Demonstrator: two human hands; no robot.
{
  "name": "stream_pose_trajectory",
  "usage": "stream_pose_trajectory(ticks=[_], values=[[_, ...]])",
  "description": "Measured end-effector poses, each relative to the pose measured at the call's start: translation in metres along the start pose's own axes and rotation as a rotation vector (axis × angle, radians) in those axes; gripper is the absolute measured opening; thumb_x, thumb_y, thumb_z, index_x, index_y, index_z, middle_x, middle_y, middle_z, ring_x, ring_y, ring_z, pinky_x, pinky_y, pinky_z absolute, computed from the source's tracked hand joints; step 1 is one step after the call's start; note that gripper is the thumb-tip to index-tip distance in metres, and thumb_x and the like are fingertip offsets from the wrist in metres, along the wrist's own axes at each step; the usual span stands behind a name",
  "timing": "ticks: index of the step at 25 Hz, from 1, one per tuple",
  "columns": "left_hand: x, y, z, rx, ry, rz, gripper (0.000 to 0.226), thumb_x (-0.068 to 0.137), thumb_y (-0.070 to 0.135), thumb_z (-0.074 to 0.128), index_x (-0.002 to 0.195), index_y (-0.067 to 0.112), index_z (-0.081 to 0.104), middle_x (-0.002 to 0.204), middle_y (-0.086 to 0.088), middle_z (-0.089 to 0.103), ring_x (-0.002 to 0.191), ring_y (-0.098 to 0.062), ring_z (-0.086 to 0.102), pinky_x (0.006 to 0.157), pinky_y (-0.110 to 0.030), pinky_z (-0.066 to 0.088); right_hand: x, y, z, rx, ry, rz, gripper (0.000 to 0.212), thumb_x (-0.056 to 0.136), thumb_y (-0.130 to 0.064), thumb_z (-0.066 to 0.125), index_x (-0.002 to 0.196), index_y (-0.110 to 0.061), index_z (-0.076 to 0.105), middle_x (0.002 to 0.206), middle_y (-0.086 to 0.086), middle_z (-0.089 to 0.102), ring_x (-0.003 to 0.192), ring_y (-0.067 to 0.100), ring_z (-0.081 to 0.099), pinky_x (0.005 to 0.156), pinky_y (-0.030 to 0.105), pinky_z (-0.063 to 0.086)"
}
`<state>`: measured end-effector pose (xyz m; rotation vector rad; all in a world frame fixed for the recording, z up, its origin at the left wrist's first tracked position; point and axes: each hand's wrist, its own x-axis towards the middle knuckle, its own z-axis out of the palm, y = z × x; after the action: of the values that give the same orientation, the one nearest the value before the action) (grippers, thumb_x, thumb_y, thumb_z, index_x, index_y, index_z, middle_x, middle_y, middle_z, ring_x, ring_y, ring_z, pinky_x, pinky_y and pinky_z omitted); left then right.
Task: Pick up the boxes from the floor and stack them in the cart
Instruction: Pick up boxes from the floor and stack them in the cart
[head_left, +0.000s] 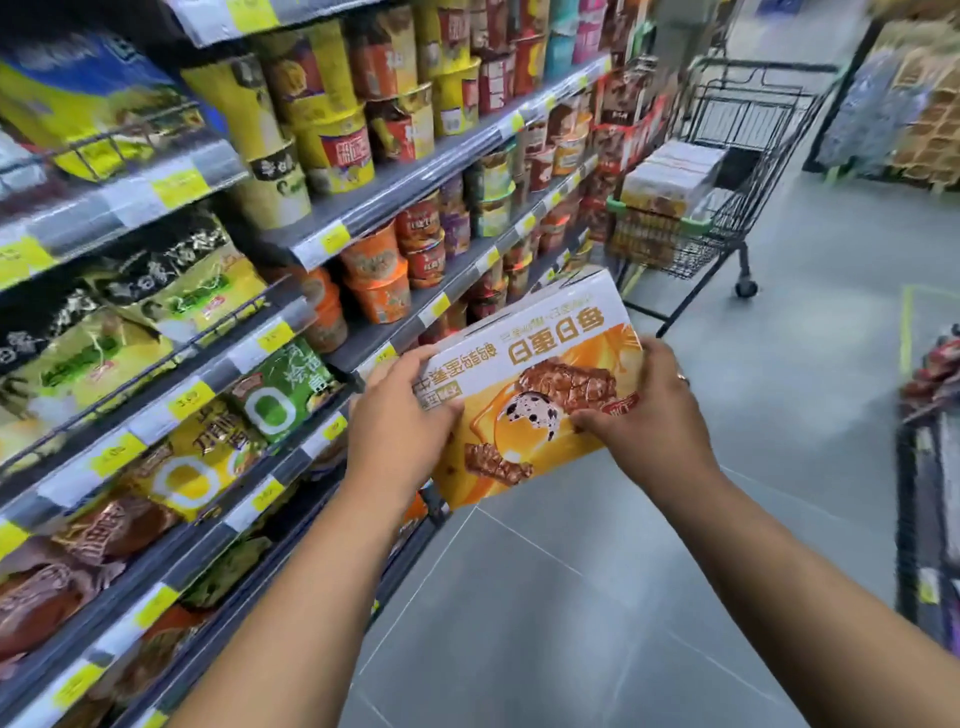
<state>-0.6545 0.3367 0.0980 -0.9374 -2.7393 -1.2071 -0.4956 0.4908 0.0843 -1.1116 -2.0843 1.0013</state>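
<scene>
Two hands, left (402, 415) and right (647, 410), each grip closed on a flat white-orange box (535, 384), print upside down, tilted; cart (727, 208) ahead holds stacked boxes.

Box (540, 384) sitting between left hand (400, 421) & right hand (644, 415), above floor (571, 597). Shelves (208, 312) running along left. Cart (727, 208) standing ahead, w/ boxes (670, 182) stacked inside.

Glossy cardboard box (535, 384); black wire-metal cart (727, 171).
</scene>
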Motion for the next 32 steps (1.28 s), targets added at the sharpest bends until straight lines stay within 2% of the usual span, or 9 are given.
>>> stream_pose_trajectory(ticks=[5, 8, 12, 15, 20, 27, 32], values=[[0.093, 0.038, 0.08, -0.064, -0.098, 0.064, 0.059, 0.073, 0.021, 0.077, 0.127, 0.034, 0.057, 0.125, 0.002, 0.052, 0.115, -0.023, 0.052, 0.103, -0.036, 0.039, 0.092, 0.04, -0.015, -0.06, 0.107, 0.041, 0.09, 0.064, -0.028, 0.085, 0.139, -0.025, 0.035, 0.132, 0.002, 0.052, 0.119, 0.028, 0.051, 0.097, 0.047, 0.045], [0.155, 0.056, 0.128, -0.072, -0.172, 0.097, 0.065, 0.071, 0.024, 0.079, 0.129, 0.036, 0.054, 0.131, -0.001, 0.047, 0.117, -0.022, 0.05, 0.104, -0.028, 0.036, 0.157, 0.061, -0.012, -0.082, 0.164, 0.08, 0.091, 0.063, -0.029, 0.086, 0.139, -0.023, 0.035, 0.133, 0.003, 0.051, 0.12, 0.029, 0.049, 0.099, 0.047, 0.043], [0.252, 0.08, 0.181, -0.066, -0.217, 0.174, 0.07, 0.067, 0.034, 0.082, 0.128, 0.045, 0.05, 0.132, 0.0, 0.045, 0.117, -0.028, 0.049, 0.105, -0.035, 0.039, 0.251, 0.075, -0.007, -0.1, 0.244, 0.127, 0.095, 0.061, -0.031, 0.087, 0.14, -0.019, 0.034, 0.135, 0.006, 0.05, 0.123, 0.029, 0.047, 0.101, 0.047, 0.042], [0.324, 0.105, 0.213, -0.055, -0.247, 0.26, 0.068, 0.067, 0.031, 0.082, 0.127, 0.042, 0.052, 0.128, 0.001, 0.047, 0.115, -0.028, 0.051, 0.105, -0.041, 0.039, 0.316, 0.079, -0.003, -0.087, 0.294, 0.193, 0.097, 0.063, -0.032, 0.086, 0.142, -0.018, 0.032, 0.137, 0.007, 0.049, 0.124, 0.029, 0.046, 0.101, 0.047, 0.042], [0.42, 0.143, 0.271, -0.063, -0.294, 0.335, 0.066, 0.07, 0.027, 0.081, 0.128, 0.042, 0.052, 0.129, 0.002, 0.046, 0.113, -0.027, 0.053, 0.103, -0.04, 0.042, 0.412, 0.092, -0.006, -0.071, 0.351, 0.239, 0.095, 0.065, -0.029, 0.086, 0.142, -0.017, 0.031, 0.135, 0.007, 0.05, 0.124, 0.027, 0.046, 0.098, 0.04, 0.043], [0.549, 0.205, 0.384, -0.031, -0.296, 0.373, 0.064, 0.073, 0.033, 0.078, 0.129, 0.045, 0.05, 0.131, 0.005, 0.044, 0.115, -0.028, 0.05, 0.103, -0.04, 0.042, 0.577, 0.141, -0.026, -0.062, 0.363, 0.243, 0.089, 0.066, -0.032, 0.085, 0.137, -0.019, 0.033, 0.131, 0.007, 0.051, 0.121, 0.027, 0.048, 0.093, 0.041, 0.045], [0.641, 0.253, 0.465, 0.017, -0.302, 0.321, 0.064, 0.075, 0.031, 0.078, 0.131, 0.041, 0.049, 0.136, -0.004, 0.039, 0.122, -0.031, 0.047, 0.108, -0.044, 0.038, 0.71, 0.178, -0.051, -0.078, 0.272, 0.249, 0.084, 0.069, -0.034, 0.083, 0.135, -0.023, 0.032, 0.126, 0.005, 0.054, 0.114, 0.027, 0.052, 0.089, 0.039, 0.046]])
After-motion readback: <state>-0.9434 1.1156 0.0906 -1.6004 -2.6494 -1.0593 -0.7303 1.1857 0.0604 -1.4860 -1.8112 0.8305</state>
